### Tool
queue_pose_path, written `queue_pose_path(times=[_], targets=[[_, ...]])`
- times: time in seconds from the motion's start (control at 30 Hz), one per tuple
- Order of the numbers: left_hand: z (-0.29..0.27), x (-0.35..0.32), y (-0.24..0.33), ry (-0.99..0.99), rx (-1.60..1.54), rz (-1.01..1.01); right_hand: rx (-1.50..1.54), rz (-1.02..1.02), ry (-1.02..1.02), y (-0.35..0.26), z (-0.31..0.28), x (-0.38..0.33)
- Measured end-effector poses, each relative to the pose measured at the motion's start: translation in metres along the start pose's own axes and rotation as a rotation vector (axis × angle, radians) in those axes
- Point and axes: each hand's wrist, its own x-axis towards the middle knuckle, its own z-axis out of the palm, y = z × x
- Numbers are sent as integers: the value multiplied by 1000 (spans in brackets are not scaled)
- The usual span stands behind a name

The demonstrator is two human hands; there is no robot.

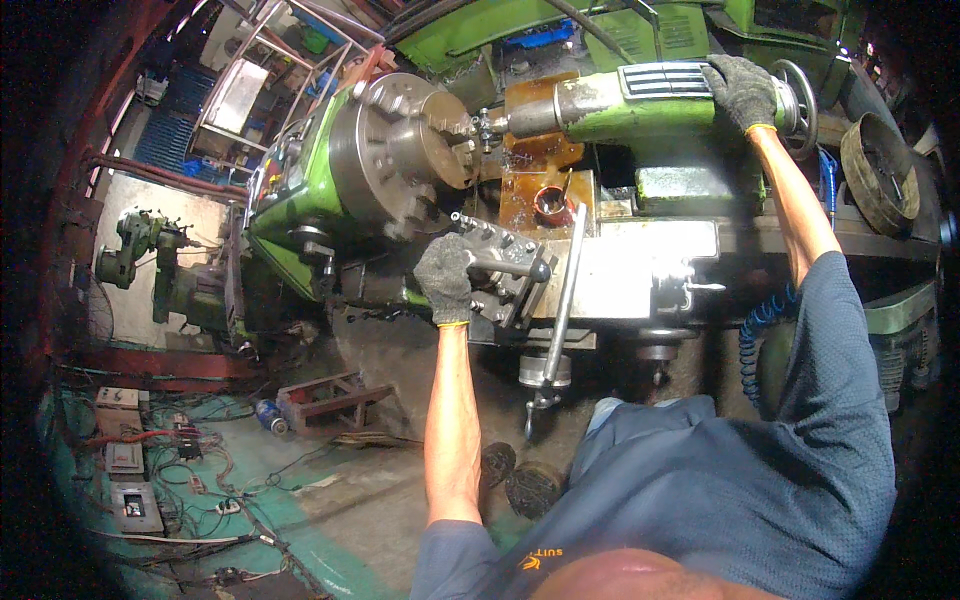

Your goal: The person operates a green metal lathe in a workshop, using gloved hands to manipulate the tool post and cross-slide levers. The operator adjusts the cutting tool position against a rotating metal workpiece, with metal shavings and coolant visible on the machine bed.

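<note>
I stand at a green lathe. My left hand (pixel 446 277), in a grey knit glove, grips the black handle (pixel 512 267) of the tool post (pixel 505 275) on the carriage. My right hand (pixel 742 90), also gloved, rests on top of the green tailstock (pixel 640 100), just beside its handwheel (pixel 797 95). The tailstock's nose holds a drill chuck (pixel 488 126) that points at the big steel chuck (pixel 395 150) of the spindle. A long steel lever (pixel 565 290) hangs down across the carriage.
A small copper-coloured ring (pixel 551 205) sits on the oily cross slide. A blue coiled hose (pixel 755 330) hangs at the right. A second green machine (pixel 140 245) stands at the left. Cables, boxes and a blue can (pixel 268 415) lie on the green floor.
</note>
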Motion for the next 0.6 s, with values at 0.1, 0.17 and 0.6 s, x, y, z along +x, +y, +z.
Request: queue_pose_path(times=[0.1, 0.17, 0.6], targets=[[-1, 2, 3, -2, 53, 47, 0, 2, -7, 1, 1, 0], [-2, 2, 1, 2, 93, 69, 4, 1, 1, 1, 1, 0], [-1, 1, 10, 3, 16, 18, 5, -6, 26, 4, 3, 0]])
